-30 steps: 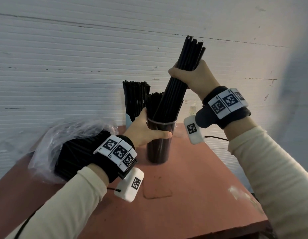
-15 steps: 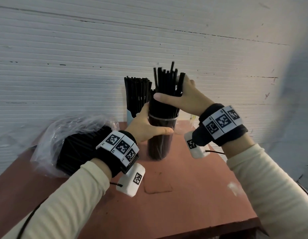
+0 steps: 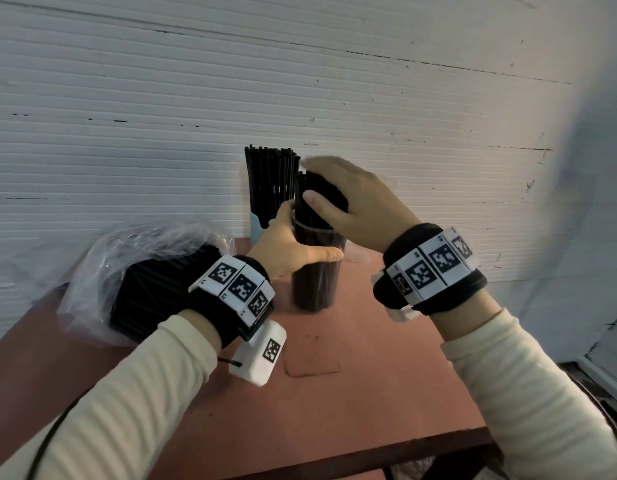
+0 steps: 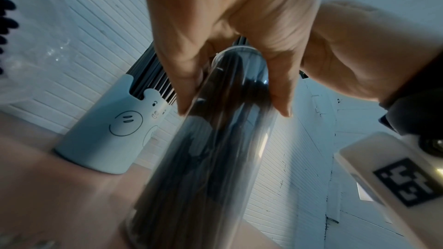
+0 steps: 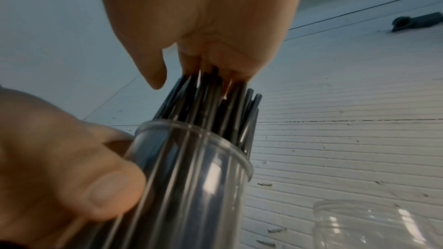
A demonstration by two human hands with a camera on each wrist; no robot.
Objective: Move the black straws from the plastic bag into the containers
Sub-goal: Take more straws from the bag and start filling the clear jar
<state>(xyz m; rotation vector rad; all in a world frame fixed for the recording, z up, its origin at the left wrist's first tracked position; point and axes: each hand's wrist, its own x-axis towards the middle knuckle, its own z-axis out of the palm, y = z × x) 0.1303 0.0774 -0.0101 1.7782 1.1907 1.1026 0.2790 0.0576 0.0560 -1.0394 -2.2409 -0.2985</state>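
A tall clear container [image 3: 317,282] full of black straws [image 3: 319,188] stands mid-table. My left hand [image 3: 298,244] grips it just below the rim, thumb in front, and the left wrist view shows the fingers [image 4: 189,90] wrapped round the clear container [image 4: 210,149]. My right hand [image 3: 338,192] lies flat on the straw tops with its fingers straight. In the right wrist view the right hand [image 5: 203,31] presses on the straws [image 5: 215,105]. A clear plastic bag [image 3: 134,258] with a thick bundle of black straws [image 3: 151,292] lies at the left.
A pale blue cup [image 3: 257,228] [image 4: 112,135] with a drawn face, packed with straws, stands against the white ribbed wall behind. An empty clear jar [image 5: 374,224] sits to the right of the held container. The red table's front edge [image 3: 369,455] is near.
My right hand lowered its bundle of straws into the clear container, let go and now lies flat on their tops. The left hand kept its hold on the container.
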